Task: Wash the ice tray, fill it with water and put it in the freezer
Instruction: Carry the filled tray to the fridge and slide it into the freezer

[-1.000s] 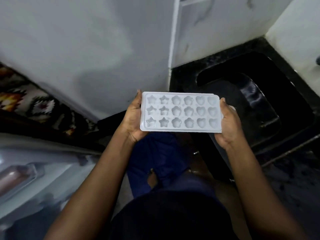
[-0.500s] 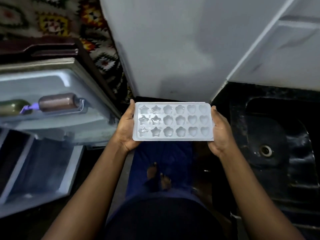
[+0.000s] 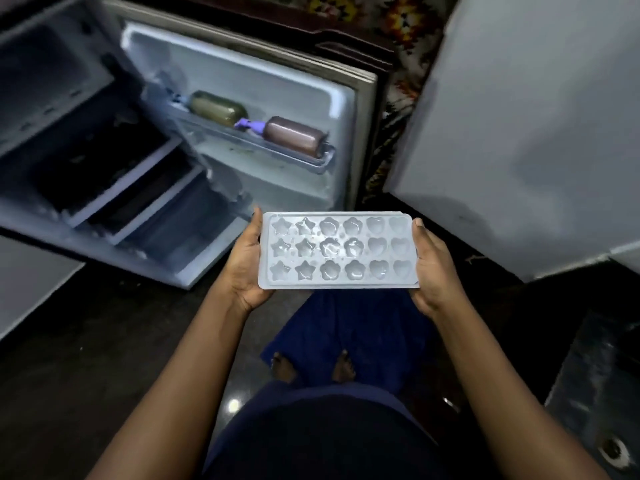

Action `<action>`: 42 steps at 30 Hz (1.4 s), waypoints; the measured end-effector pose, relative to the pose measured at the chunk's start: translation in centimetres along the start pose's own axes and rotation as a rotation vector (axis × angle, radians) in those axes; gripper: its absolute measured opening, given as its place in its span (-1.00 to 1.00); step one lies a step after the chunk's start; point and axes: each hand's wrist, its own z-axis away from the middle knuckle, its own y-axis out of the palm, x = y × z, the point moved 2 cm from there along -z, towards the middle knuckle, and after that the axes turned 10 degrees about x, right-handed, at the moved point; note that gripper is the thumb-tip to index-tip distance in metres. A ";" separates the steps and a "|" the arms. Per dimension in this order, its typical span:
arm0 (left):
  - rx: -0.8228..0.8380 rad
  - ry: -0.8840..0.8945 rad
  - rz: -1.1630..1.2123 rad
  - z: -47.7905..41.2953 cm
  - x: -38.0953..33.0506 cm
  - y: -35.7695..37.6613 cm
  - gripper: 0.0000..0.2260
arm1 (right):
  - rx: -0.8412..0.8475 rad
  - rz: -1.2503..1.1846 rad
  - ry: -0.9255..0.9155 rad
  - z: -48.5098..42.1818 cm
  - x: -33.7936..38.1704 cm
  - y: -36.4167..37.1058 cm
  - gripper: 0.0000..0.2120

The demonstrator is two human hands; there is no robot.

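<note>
Both hands hold the ice tray level, just in front of the open fridge.

At my far left the fridge stands open, with a green bottle and a brown bottle lying in its door. The left hand clasps the left end of the ice tray, thumb along the rim; its fingers go under the tray, out of my sight. The tray lies flat between the hands, above the feet, its cells glinting, probably with water. The right hand clasps the right end likewise. Both forearms reach forward. A dark sink sits far right.
</note>
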 end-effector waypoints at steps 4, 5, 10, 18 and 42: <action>-0.085 0.087 0.033 3.7 -2.3 -3.6 -0.25 | 0.097 0.067 0.026 -2.1 -1.1 5.7 -0.63; -0.112 0.101 0.041 4.4 -2.9 -4.4 -0.25 | 0.120 0.081 0.030 -2.6 -1.4 6.9 -0.64; -0.202 0.186 0.102 8.0 -5.6 -9.3 -0.25 | 0.187 0.171 0.044 -5.5 -3.1 14.1 -0.62; -0.516 0.310 0.013 12.2 -9.8 -16.0 -0.40 | 0.264 0.257 0.060 -9.4 -5.0 24.3 -0.71; -1.184 0.767 0.082 12.5 -22.6 -23.7 -0.74 | 0.509 0.301 -0.021 -22.8 -5.6 45.3 -0.83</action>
